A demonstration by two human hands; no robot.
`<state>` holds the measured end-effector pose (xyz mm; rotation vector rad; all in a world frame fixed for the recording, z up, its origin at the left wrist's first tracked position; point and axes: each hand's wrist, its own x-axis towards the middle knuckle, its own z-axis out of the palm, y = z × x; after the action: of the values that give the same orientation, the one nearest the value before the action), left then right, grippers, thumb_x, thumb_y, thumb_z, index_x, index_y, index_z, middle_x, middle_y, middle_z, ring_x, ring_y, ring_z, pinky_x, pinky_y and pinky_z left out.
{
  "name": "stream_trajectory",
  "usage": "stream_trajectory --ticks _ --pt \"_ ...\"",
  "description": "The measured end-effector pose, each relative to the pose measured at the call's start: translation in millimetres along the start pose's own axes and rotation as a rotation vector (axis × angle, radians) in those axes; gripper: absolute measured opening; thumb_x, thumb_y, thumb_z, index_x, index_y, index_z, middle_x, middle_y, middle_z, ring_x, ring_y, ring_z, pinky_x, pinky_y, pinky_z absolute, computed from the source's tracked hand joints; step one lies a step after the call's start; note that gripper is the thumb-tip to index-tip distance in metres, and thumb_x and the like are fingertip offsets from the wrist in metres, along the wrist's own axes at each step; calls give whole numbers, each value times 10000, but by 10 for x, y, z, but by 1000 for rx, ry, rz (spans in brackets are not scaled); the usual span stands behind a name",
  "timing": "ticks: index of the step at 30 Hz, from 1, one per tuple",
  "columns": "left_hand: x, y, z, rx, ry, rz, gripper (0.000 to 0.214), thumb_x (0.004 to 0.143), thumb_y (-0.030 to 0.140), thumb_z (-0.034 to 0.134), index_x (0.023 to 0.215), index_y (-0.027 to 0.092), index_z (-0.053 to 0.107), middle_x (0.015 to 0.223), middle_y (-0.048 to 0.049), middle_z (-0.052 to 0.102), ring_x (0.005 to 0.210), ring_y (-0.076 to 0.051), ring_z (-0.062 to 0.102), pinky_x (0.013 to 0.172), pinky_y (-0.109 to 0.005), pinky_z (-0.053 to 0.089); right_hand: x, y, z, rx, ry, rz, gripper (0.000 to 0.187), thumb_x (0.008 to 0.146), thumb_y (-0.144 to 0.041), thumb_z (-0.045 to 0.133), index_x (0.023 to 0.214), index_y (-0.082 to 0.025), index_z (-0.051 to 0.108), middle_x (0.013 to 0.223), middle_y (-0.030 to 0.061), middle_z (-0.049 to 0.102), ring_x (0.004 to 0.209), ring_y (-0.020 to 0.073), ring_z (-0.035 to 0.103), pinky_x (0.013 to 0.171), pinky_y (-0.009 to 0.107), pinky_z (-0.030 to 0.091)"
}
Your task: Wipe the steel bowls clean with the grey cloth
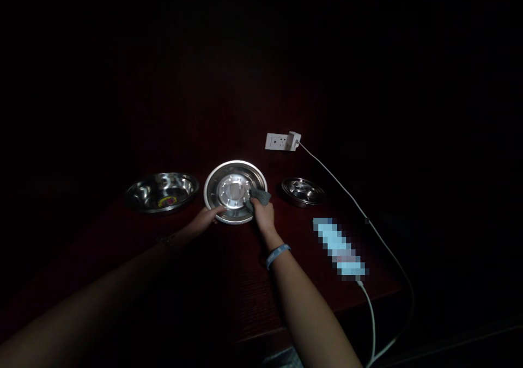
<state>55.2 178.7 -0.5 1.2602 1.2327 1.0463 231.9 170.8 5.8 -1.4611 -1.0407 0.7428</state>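
Note:
A round steel plate [220, 178] lies in the middle of a dark red table [245, 281]. My left hand [204, 220] grips the plate's near-left rim, fingers closed on it. My right hand [263, 215] presses a grey cloth [259, 197] against the plate's right inner side, fingers closed round the cloth. A blue band [277, 255] sits on my right wrist.
A wide steel bowl [162, 191] stands left of the plate, a smaller steel bowl [303, 191] to its right. A blurred phone [340, 248] lies at the right, its white cable [347, 191] running to a wall socket [283, 141]. The surroundings are very dark.

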Motion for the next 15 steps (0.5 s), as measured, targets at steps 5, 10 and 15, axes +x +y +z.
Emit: stream_trajectory --ticks 5,10,15 --pt "-27 37 26 -50 45 -21 202 667 352 690 677 167 608 534 24 578 505 -133 510 522 -253 382 -5 7 9 19 7 -8 235 709 -349 596 773 -165 728 877 103 748 865 236 695 769 292 491" --pt "-30 22 41 -82 53 -11 236 664 354 724 750 156 628 561 11 605 580 -157 567 577 -266 424 -2 13 1 4 11 -7 257 717 -360 595 797 -156 729 909 121 746 879 237 693 773 294 485" --pt "-8 -8 35 -53 57 2 295 679 379 722 834 138 651 612 -9 653 620 -178 609 604 -279 468 0 17 -4 -28 4 5 257 729 -362 601 807 -157 735 905 111 749 879 228 695 760 277 486"
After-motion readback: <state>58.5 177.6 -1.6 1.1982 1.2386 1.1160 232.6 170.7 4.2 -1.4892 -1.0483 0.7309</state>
